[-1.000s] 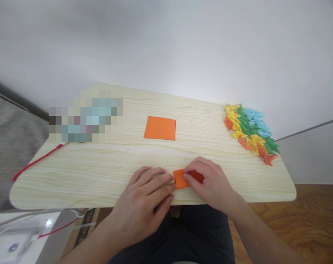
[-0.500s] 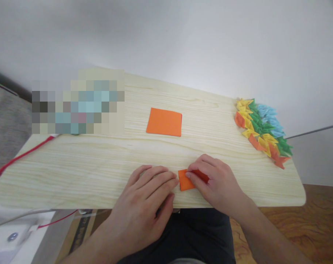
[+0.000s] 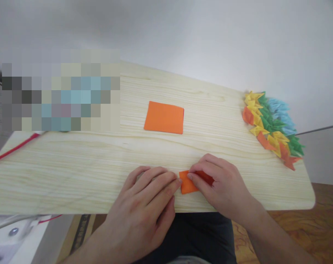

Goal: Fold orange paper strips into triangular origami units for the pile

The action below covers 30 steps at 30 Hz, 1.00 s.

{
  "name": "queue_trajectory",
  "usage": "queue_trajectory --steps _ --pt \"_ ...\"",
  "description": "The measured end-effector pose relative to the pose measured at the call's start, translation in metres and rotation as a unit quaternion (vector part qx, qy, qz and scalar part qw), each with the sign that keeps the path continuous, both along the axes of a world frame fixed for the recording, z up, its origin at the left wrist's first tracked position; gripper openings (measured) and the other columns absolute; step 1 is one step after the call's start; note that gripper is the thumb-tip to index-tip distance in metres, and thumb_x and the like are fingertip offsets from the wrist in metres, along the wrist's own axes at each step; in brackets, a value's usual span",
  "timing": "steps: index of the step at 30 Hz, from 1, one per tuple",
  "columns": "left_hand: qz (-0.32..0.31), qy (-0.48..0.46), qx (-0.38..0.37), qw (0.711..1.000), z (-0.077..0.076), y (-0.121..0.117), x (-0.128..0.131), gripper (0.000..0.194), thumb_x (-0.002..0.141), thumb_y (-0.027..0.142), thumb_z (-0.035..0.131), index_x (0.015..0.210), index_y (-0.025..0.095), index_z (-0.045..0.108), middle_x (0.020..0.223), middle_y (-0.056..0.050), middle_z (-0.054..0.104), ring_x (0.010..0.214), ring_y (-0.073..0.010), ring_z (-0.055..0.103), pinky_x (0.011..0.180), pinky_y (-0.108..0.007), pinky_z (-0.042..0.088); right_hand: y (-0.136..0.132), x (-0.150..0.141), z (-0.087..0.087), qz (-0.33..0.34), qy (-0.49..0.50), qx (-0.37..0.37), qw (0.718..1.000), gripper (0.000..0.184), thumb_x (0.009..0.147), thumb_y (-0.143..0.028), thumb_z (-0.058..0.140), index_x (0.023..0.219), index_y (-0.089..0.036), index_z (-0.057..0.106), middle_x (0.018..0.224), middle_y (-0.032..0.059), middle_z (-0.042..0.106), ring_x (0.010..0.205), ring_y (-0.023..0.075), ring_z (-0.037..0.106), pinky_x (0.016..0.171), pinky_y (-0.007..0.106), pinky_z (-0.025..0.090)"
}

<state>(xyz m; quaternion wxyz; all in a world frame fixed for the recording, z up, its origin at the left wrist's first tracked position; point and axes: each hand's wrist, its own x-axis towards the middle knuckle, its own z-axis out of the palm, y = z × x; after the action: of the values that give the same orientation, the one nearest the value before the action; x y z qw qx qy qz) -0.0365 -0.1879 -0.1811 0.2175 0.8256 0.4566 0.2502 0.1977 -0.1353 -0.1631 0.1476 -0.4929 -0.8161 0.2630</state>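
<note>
A small folded piece of orange paper (image 3: 187, 185) lies near the table's front edge. My right hand (image 3: 221, 181) pinches it between thumb and index finger, covering its right part. A raised layer shows darker orange under that hand. My left hand (image 3: 147, 196) rests palm down to the left, its fingers stretched out and lying close together, with the fingertips at the paper's left edge. Further back on the table lies a flat stack of orange paper (image 3: 164, 118), apart from both hands.
The pale wooden table (image 3: 73, 172) stands against a white wall. Folded paper pieces (image 3: 273, 126) in yellow, green, blue and orange cluster at its right end. A blurred-out area (image 3: 81, 99) covers the left back. A red cord (image 3: 15, 148) crosses the left side.
The view has shifted a little closer, spreading the table's contents outward. Both hands keep nearly the same pose, and my right hand still pinches the folded orange paper.
</note>
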Motion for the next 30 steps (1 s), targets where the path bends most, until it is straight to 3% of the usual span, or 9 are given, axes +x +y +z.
queue_trajectory --steps 13,15,20,30 --pt "-0.049 0.046 0.021 0.998 0.000 0.000 -0.005 0.046 0.095 0.020 0.063 0.139 0.032 0.065 0.148 0.007 0.065 0.139 -0.0280 0.054 0.120 -0.052 0.033 -0.001 0.000 -0.003 -0.001 -0.004 0.006 1.000 0.007 0.096 -0.021 0.069 0.094 -0.027 0.073 0.089 0.0028 0.073 0.081 0.0214 0.068 0.075 0.036 0.054" --pt "-0.046 0.050 0.026 0.997 -0.001 0.000 -0.005 0.044 0.094 0.021 0.063 0.136 0.033 0.066 0.146 0.007 0.066 0.138 -0.0282 0.056 0.119 -0.053 0.034 -0.003 0.001 -0.005 -0.010 -0.005 0.014 1.000 0.007 0.095 -0.022 0.070 0.099 -0.027 0.072 0.093 0.0035 0.075 0.085 0.0229 0.070 0.078 0.038 0.055" --pt "-0.036 0.057 0.034 0.997 -0.002 0.000 -0.005 0.039 0.095 0.022 0.063 0.132 0.034 0.069 0.145 0.008 0.067 0.136 -0.0292 0.057 0.116 -0.054 0.035 -0.009 0.008 -0.006 -0.075 -0.006 0.045 0.996 0.033 0.093 -0.026 0.071 0.126 -0.028 0.065 0.107 0.0060 0.077 0.096 0.0262 0.073 0.086 0.042 0.058" --pt "-0.033 0.044 0.018 0.998 -0.002 -0.001 -0.003 0.035 0.098 0.022 0.064 0.131 0.033 0.070 0.144 0.005 0.069 0.137 -0.0280 0.055 0.118 -0.053 0.031 -0.013 0.013 -0.008 -0.121 0.029 0.044 0.991 0.021 0.094 -0.021 0.069 0.114 -0.025 0.069 0.096 0.0022 0.074 0.084 0.0202 0.067 0.079 0.036 0.056"
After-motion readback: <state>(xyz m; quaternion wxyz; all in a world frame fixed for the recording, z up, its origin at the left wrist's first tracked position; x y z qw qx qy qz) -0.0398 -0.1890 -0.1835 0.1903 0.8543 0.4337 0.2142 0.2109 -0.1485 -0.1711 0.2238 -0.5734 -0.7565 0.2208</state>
